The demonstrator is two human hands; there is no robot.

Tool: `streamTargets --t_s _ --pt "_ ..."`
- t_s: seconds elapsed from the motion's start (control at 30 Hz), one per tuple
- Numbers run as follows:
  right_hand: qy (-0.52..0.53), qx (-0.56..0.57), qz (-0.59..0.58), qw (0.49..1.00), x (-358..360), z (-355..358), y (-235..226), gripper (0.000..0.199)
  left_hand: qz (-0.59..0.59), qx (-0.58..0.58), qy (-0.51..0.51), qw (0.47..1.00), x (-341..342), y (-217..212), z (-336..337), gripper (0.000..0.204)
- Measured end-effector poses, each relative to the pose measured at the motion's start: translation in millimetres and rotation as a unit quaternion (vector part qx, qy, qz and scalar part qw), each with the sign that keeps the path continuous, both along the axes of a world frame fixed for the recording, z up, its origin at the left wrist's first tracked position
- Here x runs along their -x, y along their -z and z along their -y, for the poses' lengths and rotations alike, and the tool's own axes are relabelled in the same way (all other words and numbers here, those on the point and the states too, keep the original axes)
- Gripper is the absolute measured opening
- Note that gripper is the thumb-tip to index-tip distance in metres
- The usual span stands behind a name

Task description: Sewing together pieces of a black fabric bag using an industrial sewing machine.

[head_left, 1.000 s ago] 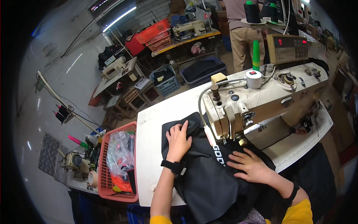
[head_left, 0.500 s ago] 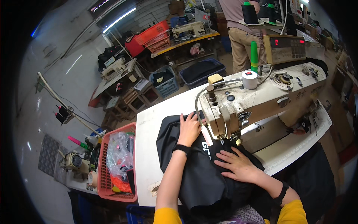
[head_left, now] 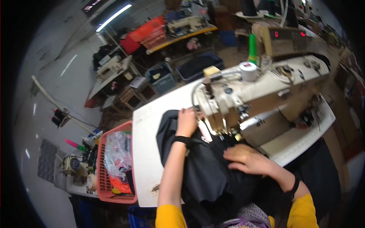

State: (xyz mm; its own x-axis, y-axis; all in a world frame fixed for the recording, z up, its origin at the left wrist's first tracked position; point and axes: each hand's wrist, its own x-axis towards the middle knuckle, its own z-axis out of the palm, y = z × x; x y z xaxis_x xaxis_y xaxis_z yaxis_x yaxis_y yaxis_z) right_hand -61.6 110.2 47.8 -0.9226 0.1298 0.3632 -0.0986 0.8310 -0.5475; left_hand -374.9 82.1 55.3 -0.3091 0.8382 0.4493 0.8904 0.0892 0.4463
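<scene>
Black fabric (head_left: 207, 182) spreads over the white table and under the head of the sewing machine (head_left: 262, 89). My left hand (head_left: 187, 123), a little blurred, is at the fabric's far part, just left of the machine head, its fingers curled and closed on the cloth. To the right of the presser foot (head_left: 222, 136), my right hand (head_left: 247, 159) rests on gathered fabric, fingers stretched toward the left. A small patch of white print shows by the needle area, mostly hidden. The needle itself is too blurred to make out.
A pink basket (head_left: 102, 173) with plastic bags stands against the table's left edge. Behind are blue crates (head_left: 199, 66), another sewing machine (head_left: 186, 24) and red baskets (head_left: 148, 32). A control box (head_left: 291, 40) with red lights stands behind the machine, near thread cones (head_left: 249, 8).
My left hand's spread fingers have curled in. My right hand's fingers have drawn together. The white print has mostly gone from sight as the fabric shifted. A person standing behind has left view.
</scene>
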Motion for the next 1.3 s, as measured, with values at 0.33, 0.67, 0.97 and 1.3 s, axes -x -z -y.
streamTargets --t_s 0.33,0.67,0.97,1.3 --pt "0.19 -0.064 0.072 0.977 26 -22 6 0.05 -0.024 -0.025 0.049 0.998 -9 -9 12 0.016" --pt "0.188 -0.135 0.01 0.973 32 -22 16 0.047 -0.095 0.17 0.086 0.977 -78 -6 93 0.078" --pt "0.187 -0.134 0.072 0.97 12 4 -12 0.057 -0.148 0.323 0.047 0.934 -116 -17 130 0.09" --pt "0.241 -0.229 0.108 0.937 -49 13 -47 0.041 -0.138 0.145 0.183 0.962 -184 3 100 0.075"
